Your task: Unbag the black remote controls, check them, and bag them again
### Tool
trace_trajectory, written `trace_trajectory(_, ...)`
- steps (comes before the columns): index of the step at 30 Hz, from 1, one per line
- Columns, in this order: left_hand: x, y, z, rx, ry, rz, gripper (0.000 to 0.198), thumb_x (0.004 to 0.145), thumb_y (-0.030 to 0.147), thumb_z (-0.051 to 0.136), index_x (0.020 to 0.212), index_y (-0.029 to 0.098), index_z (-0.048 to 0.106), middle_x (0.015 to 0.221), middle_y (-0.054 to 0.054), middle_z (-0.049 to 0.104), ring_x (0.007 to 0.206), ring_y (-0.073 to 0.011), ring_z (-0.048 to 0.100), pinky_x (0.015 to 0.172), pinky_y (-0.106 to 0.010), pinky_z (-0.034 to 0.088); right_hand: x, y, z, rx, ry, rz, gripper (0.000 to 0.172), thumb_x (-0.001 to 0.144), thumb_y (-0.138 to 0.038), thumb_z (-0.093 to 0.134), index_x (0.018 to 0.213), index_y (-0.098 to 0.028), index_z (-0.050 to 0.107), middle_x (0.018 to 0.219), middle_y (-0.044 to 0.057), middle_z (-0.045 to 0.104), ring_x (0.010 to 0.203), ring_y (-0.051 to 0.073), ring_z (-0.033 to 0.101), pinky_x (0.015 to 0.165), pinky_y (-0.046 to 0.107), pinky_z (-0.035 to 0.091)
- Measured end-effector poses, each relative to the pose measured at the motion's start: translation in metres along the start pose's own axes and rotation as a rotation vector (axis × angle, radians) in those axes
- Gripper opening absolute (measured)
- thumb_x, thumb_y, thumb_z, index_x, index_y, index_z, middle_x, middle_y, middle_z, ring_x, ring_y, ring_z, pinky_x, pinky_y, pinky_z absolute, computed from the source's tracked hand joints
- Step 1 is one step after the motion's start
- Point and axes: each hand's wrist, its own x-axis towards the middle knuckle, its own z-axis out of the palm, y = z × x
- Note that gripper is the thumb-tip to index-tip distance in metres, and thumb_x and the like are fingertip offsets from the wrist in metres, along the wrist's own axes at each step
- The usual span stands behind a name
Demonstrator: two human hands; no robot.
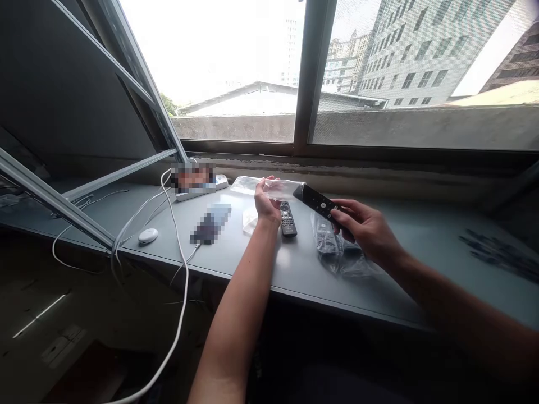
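My left hand (266, 201) is raised above the grey table (421, 247), its fingers pinched on the mouth of a clear plastic bag (269, 186). My right hand (365, 227) grips a black remote control (319, 203) by its near end, and the far tip of that remote points into the bag's opening. A second black remote (288, 218) lies flat on the table just right of my left wrist. Below my right hand lies a bagged remote (332, 247) in crumpled clear plastic.
White cables (179, 264) run over the table's front edge at the left. A small white round device (148, 235), a power strip (197, 189) and two blurred items lie left of my hands. An opened window frame (84, 191) leans over the left side. Dark pens (497, 252) lie far right.
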Motion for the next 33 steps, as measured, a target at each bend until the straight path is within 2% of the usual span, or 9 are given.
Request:
trace_trajectory(3,-0.004,-0.005,0.002,0.152,-0.109,-0.020,0.028,0.100,0.043,0.075,0.112,0.018,0.081,0.110,-0.009,0.082,0.091,-0.0174,0.077,0.072,-0.022,0.056,0.000,-0.002,0.000,-0.006,-0.008,0.006,0.055,0.094,-0.063,0.092,0.134,-0.026,0.083,0.074,0.002,0.075,0.065,0.021,0.063,0.053,0.032,0.049)
trace_trajectory(6,-0.011,-0.011,0.003,0.355,-0.297,-0.058,0.036,0.096,0.048,0.083,0.119,0.021,0.085,0.115,-0.011,0.082,0.099,-0.0216,0.078,0.073,-0.023,0.057,0.001,-0.002,0.001,0.000,-0.021,-0.002,0.057,0.095,-0.064,0.091,0.136,-0.025,0.081,0.080,0.003,0.078,0.064,0.019,0.064,0.053,0.032,0.051)
trace_trajectory(11,-0.018,-0.020,0.000,0.563,-0.555,-0.110,0.043,0.091,0.057,0.090,0.120,0.025,0.089,0.120,-0.012,0.082,0.103,-0.0246,0.077,0.076,-0.027,0.059,0.004,-0.001,0.003,0.041,0.006,-0.004,0.059,0.091,-0.066,0.094,0.130,-0.023,0.080,0.096,0.007,0.082,0.080,0.024,0.076,0.058,0.032,0.058)
trace_trajectory(13,-0.018,-0.021,-0.001,0.590,-0.573,-0.117,0.043,0.088,0.057,0.094,0.117,0.024,0.090,0.116,-0.011,0.082,0.098,-0.0230,0.076,0.075,-0.026,0.058,0.005,0.001,0.003,0.058,0.014,0.006,0.060,0.090,-0.066,0.095,0.129,-0.023,0.080,0.099,0.008,0.083,0.081,0.025,0.077,0.057,0.031,0.059)
trace_trajectory(16,-0.016,-0.021,0.000,0.568,-0.518,-0.083,0.039,0.088,0.055,0.094,0.111,0.024,0.091,0.106,-0.009,0.081,0.091,-0.0198,0.073,0.072,-0.025,0.054,0.006,0.002,0.003,0.087,-0.008,0.026,0.062,0.088,-0.066,0.096,0.129,-0.023,0.079,0.106,0.009,0.084,0.082,0.026,0.079,0.055,0.032,0.059)
trace_trajectory(21,-0.015,-0.015,0.004,0.435,-0.341,-0.015,0.031,0.089,0.049,0.094,0.108,0.025,0.090,0.103,-0.005,0.080,0.088,-0.0160,0.072,0.067,-0.021,0.049,0.006,0.004,-0.001,0.040,-0.094,0.110,0.055,0.092,-0.065,0.093,0.126,-0.022,0.081,0.077,0.002,0.077,0.054,0.016,0.058,0.046,0.030,0.045)
trace_trajectory(24,-0.016,-0.012,0.006,0.398,-0.344,-0.052,0.032,0.089,0.048,0.094,0.110,0.025,0.089,0.101,-0.004,0.079,0.089,-0.0160,0.073,0.070,-0.022,0.051,0.004,0.004,-0.002,0.007,-0.139,0.111,0.052,0.090,-0.065,0.095,0.119,-0.023,0.084,0.073,0.001,0.075,0.052,0.015,0.055,0.045,0.029,0.042)
trace_trajectory(28,-0.017,-0.017,0.004,0.432,-0.431,-0.146,0.039,0.087,0.054,0.097,0.109,0.022,0.089,0.099,-0.006,0.080,0.090,-0.0192,0.075,0.078,-0.028,0.056,0.002,0.002,0.002,0.027,-0.117,0.086,0.056,0.084,-0.063,0.101,0.121,-0.025,0.083,0.085,0.004,0.082,0.060,0.020,0.069,0.051,0.034,0.056)
trace_trajectory(33,-0.017,-0.024,-0.002,0.617,-0.595,-0.199,0.052,0.084,0.065,0.097,0.108,0.018,0.089,0.101,-0.011,0.083,0.088,-0.0207,0.075,0.082,-0.033,0.055,0.002,0.007,0.007,0.159,-0.070,0.098,0.067,0.080,-0.058,0.107,0.131,-0.025,0.078,0.104,0.008,0.087,0.079,0.029,0.086,0.074,0.046,0.076)
